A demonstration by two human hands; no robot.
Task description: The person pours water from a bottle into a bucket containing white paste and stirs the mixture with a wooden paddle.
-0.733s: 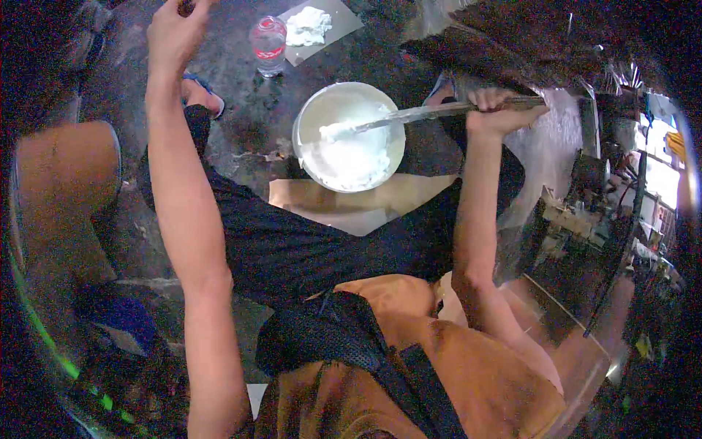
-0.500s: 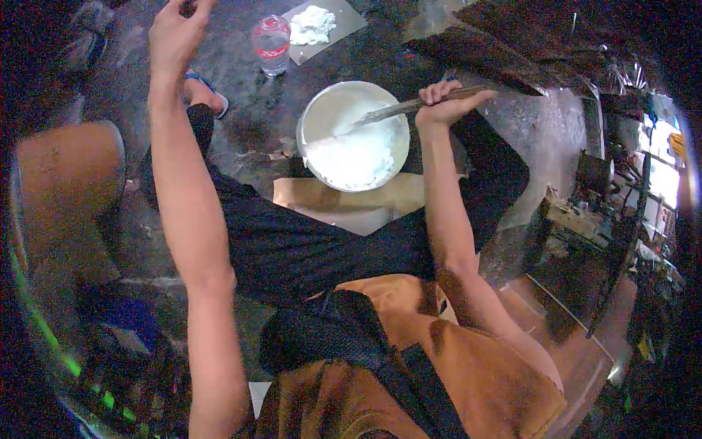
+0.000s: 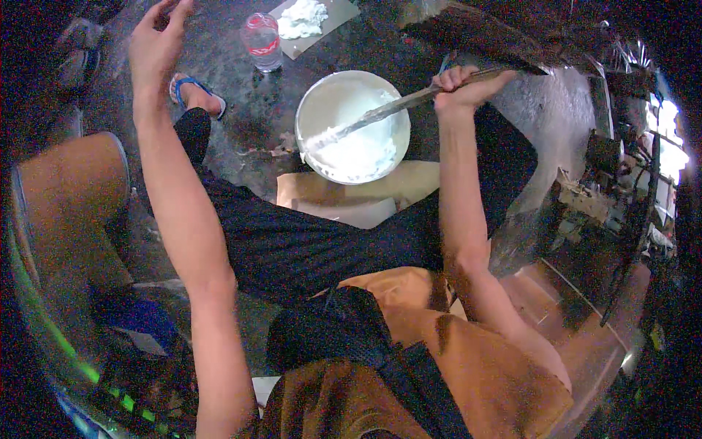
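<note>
A white bucket (image 3: 303, 110) stands between my legs, holding a thick white mixture (image 3: 365, 154). Gripped in my right hand (image 3: 466, 89) is a long wooden stick (image 3: 417, 99) that slants down to the left over the bucket. White material coats the stick's lower end, at the bucket's left inner side. My left hand (image 3: 157, 47) is raised at the upper left, thumb and fingers apart, with nothing seen between them; the fingertips reach the picture's top edge. The nearest thing to it is a clear plastic bottle (image 3: 263, 45) with a red band.
Beyond the bottle, a heap of white material (image 3: 302, 18) lies on a flat sheet (image 3: 340, 16). Brown cardboard (image 3: 292, 190) is at the bucket's near side. A brown curved panel (image 3: 73, 175) stands at left. Dark boards (image 3: 468, 33) lie at the upper right.
The stick has shifted, its coated end now farther left in the bucket and more of it showing. My right hand has moved up and right. My left hand has drifted left.
</note>
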